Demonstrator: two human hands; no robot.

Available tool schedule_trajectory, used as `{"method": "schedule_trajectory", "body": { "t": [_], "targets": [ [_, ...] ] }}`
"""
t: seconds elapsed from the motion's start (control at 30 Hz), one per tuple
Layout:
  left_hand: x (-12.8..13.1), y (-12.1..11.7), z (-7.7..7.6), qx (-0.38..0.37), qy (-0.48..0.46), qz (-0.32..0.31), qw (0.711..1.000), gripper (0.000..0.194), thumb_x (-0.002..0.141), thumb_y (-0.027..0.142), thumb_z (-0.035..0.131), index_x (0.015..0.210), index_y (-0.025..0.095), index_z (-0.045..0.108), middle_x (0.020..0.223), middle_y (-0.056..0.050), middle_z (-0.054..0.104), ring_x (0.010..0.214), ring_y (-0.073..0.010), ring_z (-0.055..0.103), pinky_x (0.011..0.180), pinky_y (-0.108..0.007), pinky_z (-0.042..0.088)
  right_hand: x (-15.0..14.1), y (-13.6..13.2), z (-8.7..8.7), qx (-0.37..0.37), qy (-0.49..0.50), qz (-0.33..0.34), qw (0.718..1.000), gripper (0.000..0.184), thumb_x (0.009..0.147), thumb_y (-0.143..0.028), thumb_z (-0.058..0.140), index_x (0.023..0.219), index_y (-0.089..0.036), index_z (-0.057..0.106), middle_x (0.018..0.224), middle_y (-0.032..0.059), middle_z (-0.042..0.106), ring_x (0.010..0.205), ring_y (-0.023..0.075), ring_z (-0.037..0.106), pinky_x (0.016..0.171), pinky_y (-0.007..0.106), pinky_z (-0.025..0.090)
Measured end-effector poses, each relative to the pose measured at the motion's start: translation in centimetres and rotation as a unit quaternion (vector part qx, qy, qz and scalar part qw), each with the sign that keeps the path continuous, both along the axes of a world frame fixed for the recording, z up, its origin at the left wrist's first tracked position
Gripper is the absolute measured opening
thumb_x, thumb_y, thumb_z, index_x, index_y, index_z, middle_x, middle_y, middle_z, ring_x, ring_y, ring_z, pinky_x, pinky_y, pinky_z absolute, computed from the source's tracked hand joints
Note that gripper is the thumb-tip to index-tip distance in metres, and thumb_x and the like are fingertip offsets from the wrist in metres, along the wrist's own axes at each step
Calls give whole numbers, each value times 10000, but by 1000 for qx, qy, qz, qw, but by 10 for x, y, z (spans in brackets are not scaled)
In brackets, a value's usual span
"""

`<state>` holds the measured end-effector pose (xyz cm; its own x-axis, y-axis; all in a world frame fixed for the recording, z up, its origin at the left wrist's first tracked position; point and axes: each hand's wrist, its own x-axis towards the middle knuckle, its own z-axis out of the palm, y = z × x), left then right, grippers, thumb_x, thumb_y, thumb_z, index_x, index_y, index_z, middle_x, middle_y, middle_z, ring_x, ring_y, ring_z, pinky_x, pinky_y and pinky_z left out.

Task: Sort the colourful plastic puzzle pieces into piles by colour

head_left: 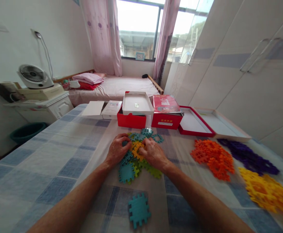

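The left hand curls over the left edge of the mixed pile of toy pieces, its grip unclear. A yellow piece sits on the pile's middle, touched by the right hand, whose grip I cannot tell either; orange pieces lie right of the pile.

The left hand and the right hand are bare, and so are the left arm and the right arm. Both arms look wide low down and thin at the wrists. The fingers look blurry.
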<state>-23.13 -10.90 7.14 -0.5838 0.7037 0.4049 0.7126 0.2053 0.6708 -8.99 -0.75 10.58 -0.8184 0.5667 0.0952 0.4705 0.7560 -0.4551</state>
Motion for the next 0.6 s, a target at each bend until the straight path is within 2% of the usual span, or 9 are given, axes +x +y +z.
{"method": "schedule_trajectory", "body": {
  "t": [0.13,0.23,0.33,0.4,0.53,0.6],
  "targets": [
    [-3,-2,0,-17,-9,-2,1000,348,798,453,442,800,183,660,1043,-70,626,967,-204,591,925,-325,435,18,5,11,-68,48,5,997,89,794,-223,443,864,-196,490,731,11,578,669,143,522,596,231,345],
    [-10,-2,-2,-41,-10,-3,999,390,786,507,424,814,196,658,1075,-66,619,978,-227,590,934,-348,430,56,16,28,-111,99,-2,989,89,809,-216,410,863,-206,480,682,-21,551,607,121,511,545,211,335],
    [-15,-3,-6,-53,-8,-5,999,372,768,521,435,810,221,652,1089,-54,613,973,-243,588,930,-386,436,119,38,42,-117,143,-77,980,155,837,-277,387,894,-199,508,711,-13,570,608,119,526,547,212,367],
    [-17,-3,-8,-55,-5,0,999,331,765,512,451,806,247,645,1091,-26,611,978,-245,585,930,-404,440,173,60,47,-79,152,-159,972,197,821,-322,411,888,-186,537,760,10,599,660,135,554,589,228,400],
    [-19,-4,-12,-47,8,-2,999,281,762,503,457,789,287,635,1073,17,608,976,-250,580,936,-432,440,283,111,39,-8,62,-347,936,264,757,-367,461,884,-175,591,760,43,638,661,169,574,583,263,413],
    [-20,-3,-13,-51,9,-4,999,285,759,513,451,785,295,634,1069,23,609,967,-253,582,937,-444,440,326,130,28,8,34,-384,922,271,730,-380,478,843,-175,613,771,53,651,670,180,582,589,277,420]
  ]
}}
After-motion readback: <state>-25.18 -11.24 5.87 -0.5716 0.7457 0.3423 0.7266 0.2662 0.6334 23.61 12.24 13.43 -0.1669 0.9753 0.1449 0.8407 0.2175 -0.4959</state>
